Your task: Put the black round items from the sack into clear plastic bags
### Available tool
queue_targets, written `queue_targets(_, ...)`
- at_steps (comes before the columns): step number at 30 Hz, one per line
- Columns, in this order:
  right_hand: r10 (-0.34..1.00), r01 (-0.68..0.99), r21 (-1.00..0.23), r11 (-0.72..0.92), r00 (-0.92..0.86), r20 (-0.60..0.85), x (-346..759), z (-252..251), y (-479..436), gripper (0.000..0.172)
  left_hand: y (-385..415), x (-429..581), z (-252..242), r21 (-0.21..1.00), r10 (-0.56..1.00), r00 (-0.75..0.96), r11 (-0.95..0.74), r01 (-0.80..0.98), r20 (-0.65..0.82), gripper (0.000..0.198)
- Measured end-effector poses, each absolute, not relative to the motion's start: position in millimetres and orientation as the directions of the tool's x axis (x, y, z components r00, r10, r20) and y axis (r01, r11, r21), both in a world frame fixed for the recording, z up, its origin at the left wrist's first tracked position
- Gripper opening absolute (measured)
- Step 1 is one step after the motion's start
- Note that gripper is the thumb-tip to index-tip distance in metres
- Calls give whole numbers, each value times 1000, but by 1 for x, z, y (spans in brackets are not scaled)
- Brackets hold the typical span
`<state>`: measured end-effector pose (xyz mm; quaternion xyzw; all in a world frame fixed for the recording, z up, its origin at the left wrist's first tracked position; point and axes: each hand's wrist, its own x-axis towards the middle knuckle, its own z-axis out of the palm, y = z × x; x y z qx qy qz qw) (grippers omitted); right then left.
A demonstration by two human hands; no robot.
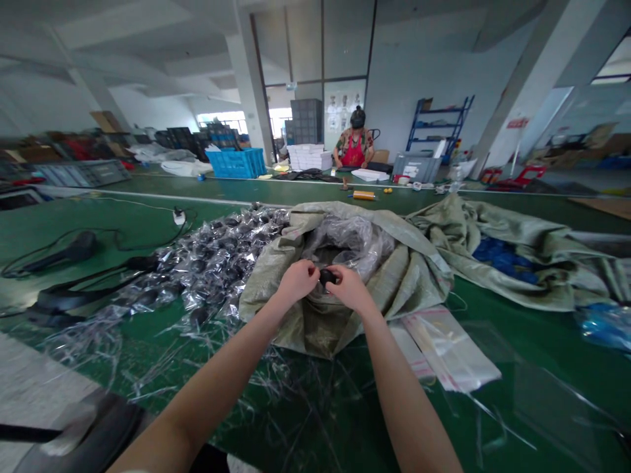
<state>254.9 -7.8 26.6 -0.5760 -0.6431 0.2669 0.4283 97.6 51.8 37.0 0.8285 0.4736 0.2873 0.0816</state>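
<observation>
My right hand (349, 288) grips a small black rounded object (326, 276) between thumb and fingers, over the front of an open woven sack (419, 272). Close beside it, my left hand (298, 280) is closed in a pinch at the object's left side; what its fingertips hold is hidden. Crumpled clear plastic (352, 240) lines the sack's mouth just beyond both hands. To the left lies a heap of dark round pieces in clear wrappers (217, 253). Flat clear plastic bags (453, 348) lie right of the sack.
Another sack (537, 243) with blue contents spreads to the right on the green table (335, 407). Black straps and a cable (73, 289) lie at left. Across the table, a person in a red apron (353, 151) works near a blue crate (236, 162) and a grey bin (417, 167).
</observation>
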Motion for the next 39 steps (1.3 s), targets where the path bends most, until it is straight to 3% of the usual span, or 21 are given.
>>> queue_targets(3,934,618,-740,265,26,356,254,27,-7,40,50,96,38,338,815,415,-555,760,405,21)
queue_targets(9,913,618,-757,213,150,379,254,20,0,40,38,93,45,162,748,527,-625,763,403,18)
queue_targets(16,871,678,-647,348,22,491,253,23,-1,38,33,96,52,-1,722,542,-600,800,429,20)
queue_targets(23,863,602,-750,274,190,469,253,27,-1,38,28,98,47,82,776,457,-539,838,434,22)
queue_targets(27,857,656,-714,244,198,475,251,31,-3,38,28,97,48,132,803,384,-487,863,457,22)
queue_targets(32,848,741,-610,281,107,520,249,31,-5,34,29,97,53,64,767,402,-496,866,501,23)
queue_targets(36,827,724,-629,284,146,543,247,28,-3,30,28,98,53,-22,709,506,-571,821,492,22)
queue_targets(39,783,713,-625,319,174,598,246,27,-3,27,27,98,53,-20,701,523,-589,808,486,22)
